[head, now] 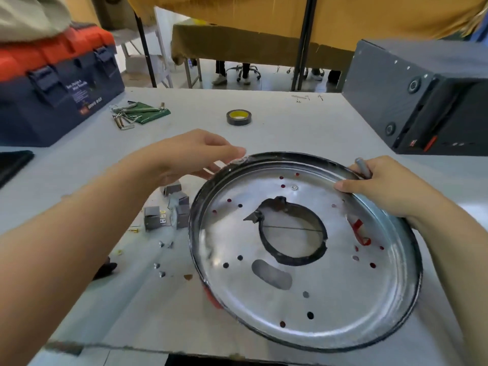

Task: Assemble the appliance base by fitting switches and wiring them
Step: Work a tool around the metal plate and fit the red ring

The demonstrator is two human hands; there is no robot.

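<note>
A round shiny metal appliance base (343,307) with a black rim, a central hole and many small holes lies tilted on the table. My left hand (195,154) reaches over its far left rim, fingers loosely extended and touching the edge. My right hand (377,186) grips the far right rim with the thumb inside, and also holds a grey metal tool shaft (360,166). A red wire (359,231) shows through the base on the right. Several grey switch blocks (169,210) lie left of the base.
Loose screws (161,260) lie on the white table (277,122) near the switches. A black tape roll (239,117) sits farther back, hex keys on a green pouch (140,112) to its left, a blue and orange toolbox (52,88) at far left, a black box (427,96) at right.
</note>
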